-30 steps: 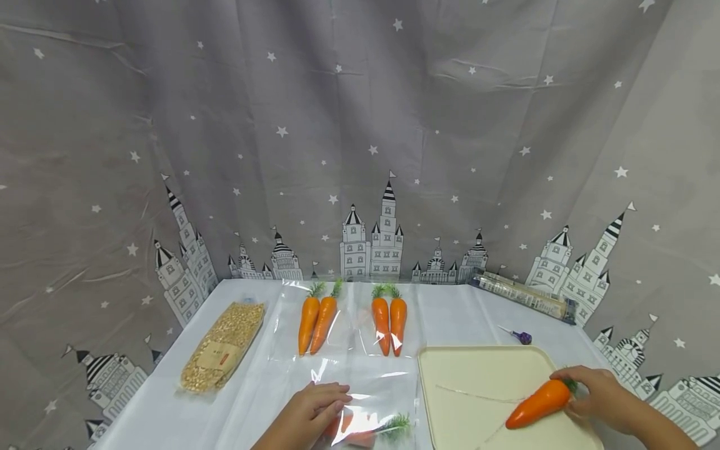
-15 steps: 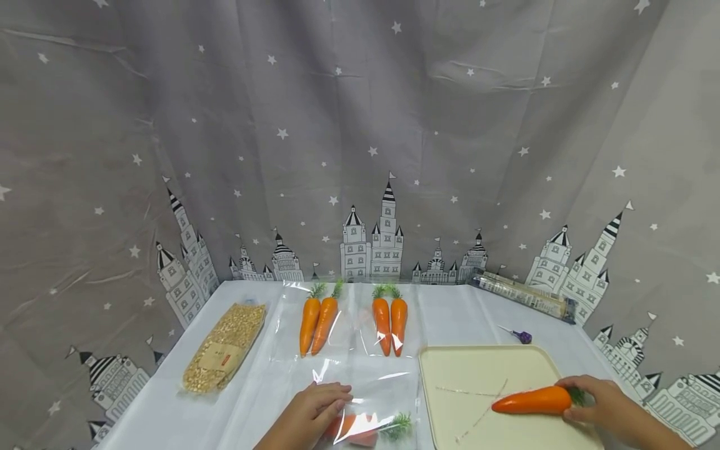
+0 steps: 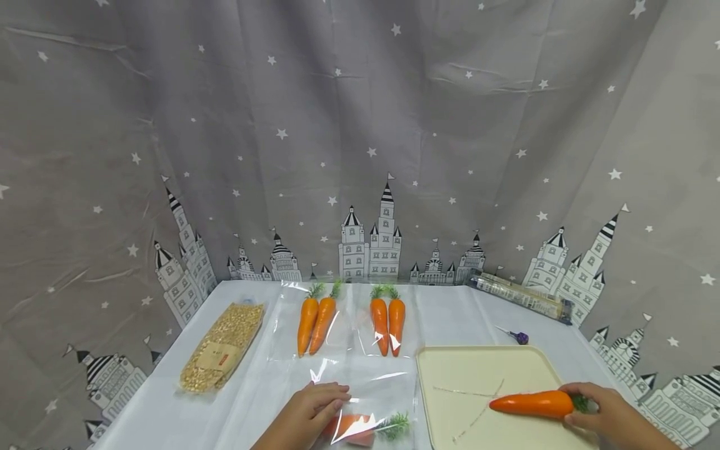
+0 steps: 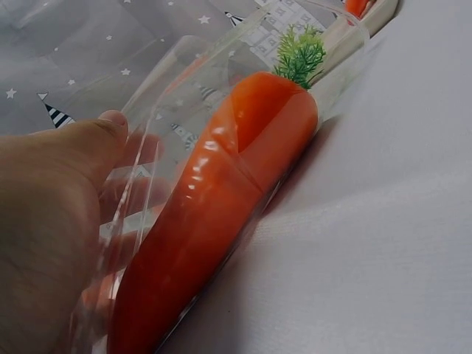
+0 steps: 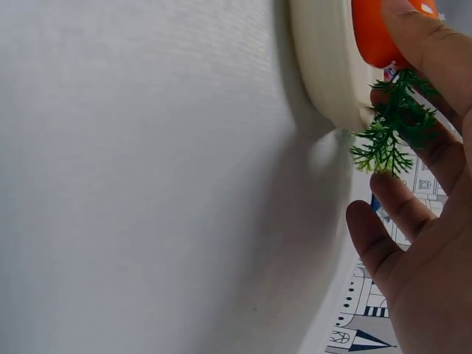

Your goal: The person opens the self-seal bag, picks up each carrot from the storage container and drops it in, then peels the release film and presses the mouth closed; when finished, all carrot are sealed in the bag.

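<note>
In the head view my left hand (image 3: 315, 406) rests on a clear plastic bag (image 3: 377, 387) with its fingers extended. One orange carrot (image 3: 360, 428) with green fronds lies sideways inside that bag; the left wrist view shows this bagged carrot (image 4: 214, 199) close beside my thumb, and my fingers show through the film. My right hand (image 3: 599, 406) holds another carrot (image 3: 529, 404) by its leafy end, tip pointing left, over a cream tray (image 3: 478, 353). From the right wrist, my thumb presses the carrot's top (image 5: 372, 33), and its green fronds (image 5: 391, 133) hang among my fingers.
Thin pale strands (image 3: 469, 420) cross on the tray. Behind stand two clear bags with paired carrots (image 3: 316, 325) and carrots (image 3: 388, 325). A bag of grain (image 3: 225, 347) lies left. A purple lollipop (image 3: 522, 338) and a long packet (image 3: 520, 297) lie back right.
The right hand's carrot has turned from slanting to nearly level, its tip shifting up and left over the tray. My left hand has stayed on the bag.
</note>
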Motion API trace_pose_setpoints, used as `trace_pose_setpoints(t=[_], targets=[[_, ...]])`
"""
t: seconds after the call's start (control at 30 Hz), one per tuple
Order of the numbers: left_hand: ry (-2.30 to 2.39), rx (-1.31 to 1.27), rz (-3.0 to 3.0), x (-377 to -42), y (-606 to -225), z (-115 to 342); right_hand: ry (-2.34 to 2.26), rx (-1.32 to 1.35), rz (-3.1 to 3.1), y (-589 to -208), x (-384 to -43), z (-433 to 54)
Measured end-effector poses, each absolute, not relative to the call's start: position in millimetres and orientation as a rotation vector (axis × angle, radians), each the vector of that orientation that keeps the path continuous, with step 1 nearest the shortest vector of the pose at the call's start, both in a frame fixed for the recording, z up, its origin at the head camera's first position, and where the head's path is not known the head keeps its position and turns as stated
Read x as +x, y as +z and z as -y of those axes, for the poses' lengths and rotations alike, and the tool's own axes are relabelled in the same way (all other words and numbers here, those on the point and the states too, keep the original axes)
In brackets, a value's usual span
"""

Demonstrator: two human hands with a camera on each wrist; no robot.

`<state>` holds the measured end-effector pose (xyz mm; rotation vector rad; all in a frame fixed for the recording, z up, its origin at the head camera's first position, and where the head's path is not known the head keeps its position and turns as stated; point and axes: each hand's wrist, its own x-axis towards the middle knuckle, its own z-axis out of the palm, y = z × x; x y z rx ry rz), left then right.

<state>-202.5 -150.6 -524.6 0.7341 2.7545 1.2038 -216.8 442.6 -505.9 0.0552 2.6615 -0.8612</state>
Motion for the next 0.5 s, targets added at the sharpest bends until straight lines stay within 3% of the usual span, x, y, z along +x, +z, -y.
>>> trace_pose_setpoints(t=[0.5], targets=[[1.209,0.767,-2.748,-202.1,-522.7,151.0,-0.905,0.128,-2.708,-503.1,-216.1,-438.2]])
